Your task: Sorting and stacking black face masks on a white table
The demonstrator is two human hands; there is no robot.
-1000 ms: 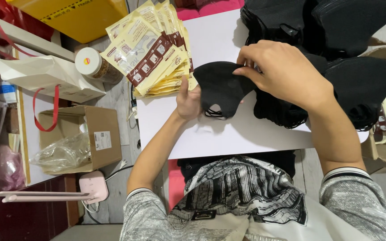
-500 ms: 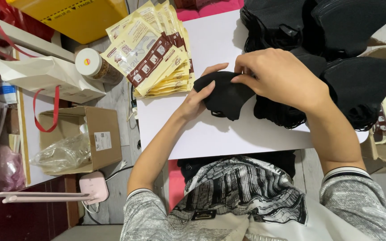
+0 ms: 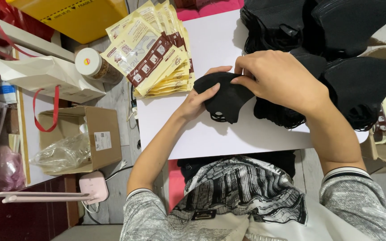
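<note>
Cardboard box (image 3: 97, 136), brown and open, holding a clear plastic bag (image 3: 61, 154), sits nearest on the left. On the white board (image 3: 193, 129), both hands grip one black fabric face mask (image 3: 224, 100): left hand (image 3: 197, 100) with thumb pressed on its edge, right hand (image 3: 278, 76) pinching the top. Beyond lie fanned cream-and-brown paper packets (image 3: 150, 51) and stacked black masks (image 3: 318, 27).

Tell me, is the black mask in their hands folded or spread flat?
Folded: the black mask lies doubled in half, both hands pinching it, ear loops bunched at one end.
</note>
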